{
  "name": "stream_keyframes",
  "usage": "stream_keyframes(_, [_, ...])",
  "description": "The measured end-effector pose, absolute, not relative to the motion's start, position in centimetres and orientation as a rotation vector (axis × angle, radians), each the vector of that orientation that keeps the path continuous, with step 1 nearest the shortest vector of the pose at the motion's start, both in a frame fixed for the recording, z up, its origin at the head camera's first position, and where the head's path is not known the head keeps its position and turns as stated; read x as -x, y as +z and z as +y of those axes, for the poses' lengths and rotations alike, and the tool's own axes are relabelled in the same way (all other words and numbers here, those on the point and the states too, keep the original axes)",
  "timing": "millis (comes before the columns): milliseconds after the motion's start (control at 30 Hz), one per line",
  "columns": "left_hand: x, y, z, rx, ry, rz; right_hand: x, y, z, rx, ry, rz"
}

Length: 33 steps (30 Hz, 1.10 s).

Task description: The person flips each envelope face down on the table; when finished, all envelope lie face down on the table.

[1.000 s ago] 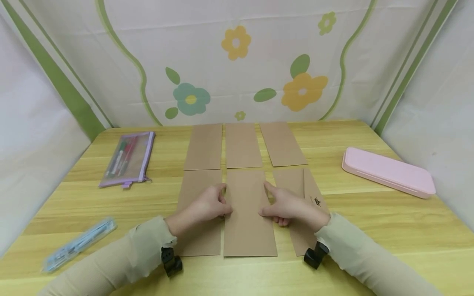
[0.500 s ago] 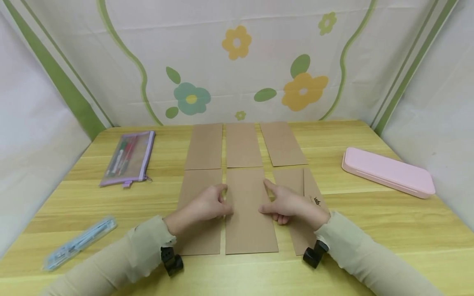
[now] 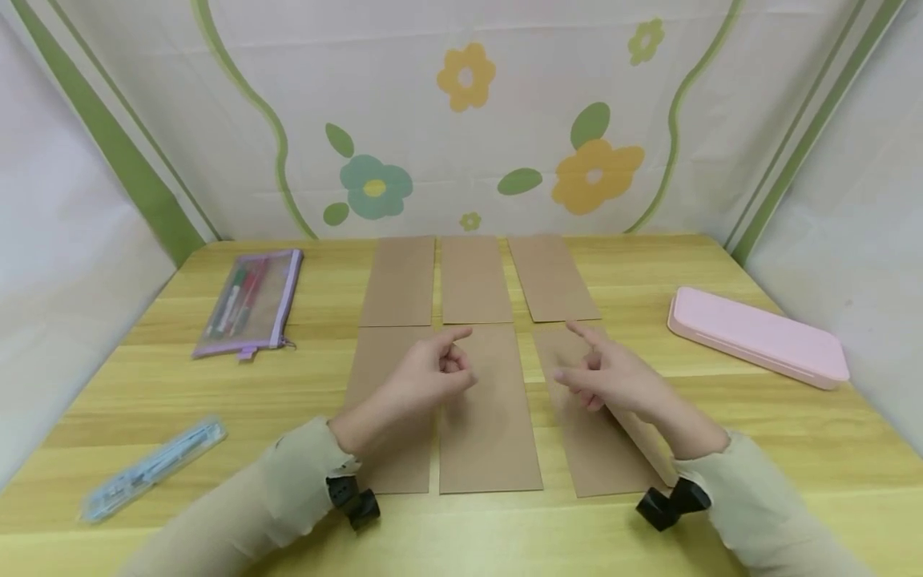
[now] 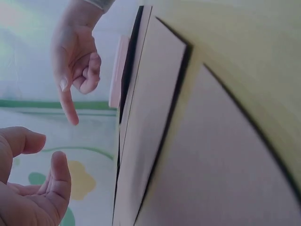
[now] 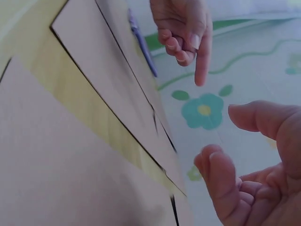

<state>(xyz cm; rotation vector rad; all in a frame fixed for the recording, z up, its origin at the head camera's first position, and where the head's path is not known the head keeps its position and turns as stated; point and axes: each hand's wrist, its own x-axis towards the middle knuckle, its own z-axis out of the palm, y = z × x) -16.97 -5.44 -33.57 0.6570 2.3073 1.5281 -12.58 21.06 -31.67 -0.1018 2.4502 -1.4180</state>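
Brown kraft-paper sheets lie in two rows of three. My left hand [image 3: 425,373] hovers over the gap between the left front sheet [image 3: 397,465] and the middle front sheet [image 3: 490,449], index finger and thumb stretched out, other fingers curled, nothing held. Over the right front sheet [image 3: 591,457] is my right hand [image 3: 620,381], posed alike and holding nothing. A slanting paper edge shows by the right wrist. Behind are the back left sheet [image 3: 399,280], back middle sheet [image 3: 476,280] and back right sheet [image 3: 553,279]. Each wrist view shows both hands above the sheets.
A mesh pouch [image 3: 252,304] with purple trim and pens inside lies at the back left. In front of it is a clear packet [image 3: 155,471] with pale blue contents. A pink case [image 3: 757,335] lies on the right. White flowered fabric [image 3: 447,144] stands behind the wooden table.
The middle front sheet slid slightly away from me, closer to the back row. Both hands have since left its edges: the left rose and shifted right over it, the right moved right.
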Motion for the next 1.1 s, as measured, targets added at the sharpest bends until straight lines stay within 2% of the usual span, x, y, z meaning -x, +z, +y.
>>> stream_keyframes(300, [16.2, -34.3, -2.1, -0.723, 1.716, 2.13, 11.5, -31.5, 24.7, 0.085, -1.291, 2.599])
stream_keyframes(500, [16.0, -34.7, 0.1, -0.71, 1.678, 2.053, 10.7, -32.3, 26.6, 0.043, -1.246, 2.64])
stream_keyframes(1100, [15.9, -36.0, 4.6, -0.444, 1.578, 2.026, 10.2, -34.1, 28.5, 0.028, -1.322, 2.581])
